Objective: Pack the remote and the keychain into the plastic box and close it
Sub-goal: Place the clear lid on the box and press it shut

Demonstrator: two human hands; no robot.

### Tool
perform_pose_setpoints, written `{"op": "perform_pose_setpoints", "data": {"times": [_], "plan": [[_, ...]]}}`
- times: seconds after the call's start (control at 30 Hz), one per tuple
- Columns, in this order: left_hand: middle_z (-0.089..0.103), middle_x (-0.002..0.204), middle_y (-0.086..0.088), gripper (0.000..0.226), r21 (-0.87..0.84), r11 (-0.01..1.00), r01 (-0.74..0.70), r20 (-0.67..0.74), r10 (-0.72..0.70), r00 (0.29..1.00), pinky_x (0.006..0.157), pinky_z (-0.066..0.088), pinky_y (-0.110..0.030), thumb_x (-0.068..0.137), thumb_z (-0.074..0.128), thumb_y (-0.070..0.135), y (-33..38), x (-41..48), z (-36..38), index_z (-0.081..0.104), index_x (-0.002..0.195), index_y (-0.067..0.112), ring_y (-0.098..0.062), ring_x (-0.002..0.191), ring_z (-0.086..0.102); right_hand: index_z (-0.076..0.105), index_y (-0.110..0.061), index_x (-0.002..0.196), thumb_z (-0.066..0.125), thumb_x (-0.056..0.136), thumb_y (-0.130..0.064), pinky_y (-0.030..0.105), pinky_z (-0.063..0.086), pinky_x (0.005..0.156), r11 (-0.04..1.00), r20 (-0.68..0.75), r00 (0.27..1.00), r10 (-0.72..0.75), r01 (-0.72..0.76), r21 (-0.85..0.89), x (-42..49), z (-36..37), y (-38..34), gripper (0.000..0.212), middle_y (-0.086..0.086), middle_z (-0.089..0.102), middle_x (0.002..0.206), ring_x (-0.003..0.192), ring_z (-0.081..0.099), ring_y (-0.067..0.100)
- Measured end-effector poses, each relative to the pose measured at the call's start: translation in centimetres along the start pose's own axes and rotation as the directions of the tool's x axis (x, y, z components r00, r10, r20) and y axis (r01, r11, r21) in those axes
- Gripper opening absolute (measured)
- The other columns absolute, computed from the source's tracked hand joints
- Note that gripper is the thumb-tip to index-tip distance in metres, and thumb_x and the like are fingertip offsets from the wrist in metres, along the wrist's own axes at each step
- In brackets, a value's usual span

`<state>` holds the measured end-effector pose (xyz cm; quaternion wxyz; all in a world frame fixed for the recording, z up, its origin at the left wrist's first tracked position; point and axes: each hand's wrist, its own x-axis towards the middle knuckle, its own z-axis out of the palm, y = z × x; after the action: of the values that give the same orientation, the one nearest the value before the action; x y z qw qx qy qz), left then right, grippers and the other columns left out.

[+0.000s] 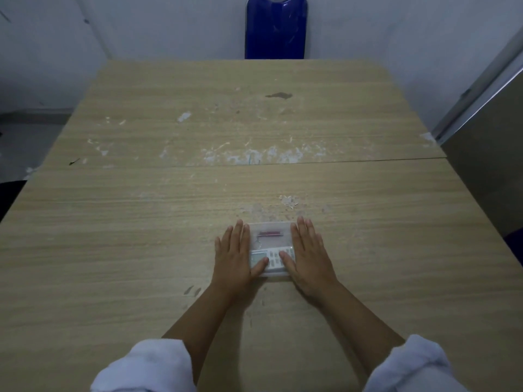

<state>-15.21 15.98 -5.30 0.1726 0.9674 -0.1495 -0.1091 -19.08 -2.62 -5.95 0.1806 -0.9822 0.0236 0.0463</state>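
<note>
A small clear plastic box [271, 228] lies on the wooden table, its transparent lid down over the contents. Through the lid I see a white remote [273, 259] with a pale screen and rows of buttons along the near side. A keychain [269, 234] with a dark red tag and a metal ring lies along the far side. My left hand [234, 256] rests flat against the box's left side, thumb on the lid. My right hand [307, 254] lies flat against the right side, thumb on the lid too. Fingers of both hands are spread and straight.
The wooden table [198, 222] is scuffed with white marks, and a seam crosses it farther out. A blue chair back [276, 26] stands beyond the far edge. A grey cabinet [492, 154] is at the right.
</note>
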Motion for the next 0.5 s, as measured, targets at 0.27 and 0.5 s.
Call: {"op": "perform_pose_setpoints", "data": {"times": [0.27,0.5], "plan": [[-0.003,0.162,-0.006,0.074,-0.179,0.982,0.052,-0.066,-0.065,0.996,0.12,0.008,-0.038,0.094,0.036,0.049,-0.17,0.45,-0.6,0.003,0.15,0.011,-0.023,0.147,0.003,-0.003,-0.023,0.148,0.028,0.097,-0.041,0.036,0.001,0.121,0.954,-0.07,0.986,0.151,-0.127,0.271,0.41,-0.27,0.48,0.063,-0.003,-0.011,0.16,0.144,-0.013,0.007],[0.016,0.16,-0.001,0.06,-0.231,0.966,0.118,-0.104,-0.145,0.984,0.115,0.016,-0.047,0.097,0.024,0.043,-0.25,0.25,0.27,0.008,0.15,0.02,-0.024,0.143,0.016,-0.003,-0.023,0.148,0.026,0.098,-0.038,0.039,-0.008,0.12,0.948,-0.028,0.985,0.17,-0.155,0.276,0.66,0.02,0.95,0.06,-0.002,0.0,0.161,0.146,-0.002,0.007]]}}
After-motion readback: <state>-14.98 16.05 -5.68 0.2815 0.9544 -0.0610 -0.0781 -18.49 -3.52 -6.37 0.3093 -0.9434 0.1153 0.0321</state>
